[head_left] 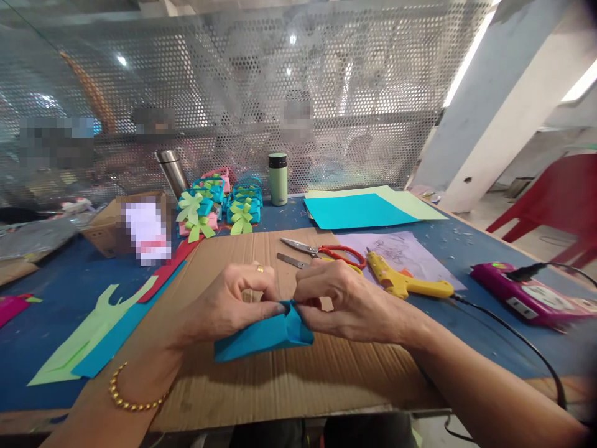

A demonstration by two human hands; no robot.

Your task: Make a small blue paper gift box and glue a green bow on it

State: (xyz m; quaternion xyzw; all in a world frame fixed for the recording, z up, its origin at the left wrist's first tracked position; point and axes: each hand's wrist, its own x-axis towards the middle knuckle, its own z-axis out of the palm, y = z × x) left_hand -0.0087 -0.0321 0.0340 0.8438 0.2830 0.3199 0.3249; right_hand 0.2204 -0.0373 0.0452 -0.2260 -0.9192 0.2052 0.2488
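Note:
A folded blue paper box is held just above a brown cardboard sheet. My left hand pinches its upper edge between thumb and fingers. At the box's right end, my right hand is closed on a corner flap, its fingertips close to those of the left. Beyond the hands lie red-handled scissors and a small metal blade. A yellow glue gun rests to the right on a lilac sheet with pencil marks.
Finished paper baskets with green bows stand at the back left beside a steel flask and a green bottle. Blue card lies behind. Cut strips are at left. A magenta power strip with cables sits right.

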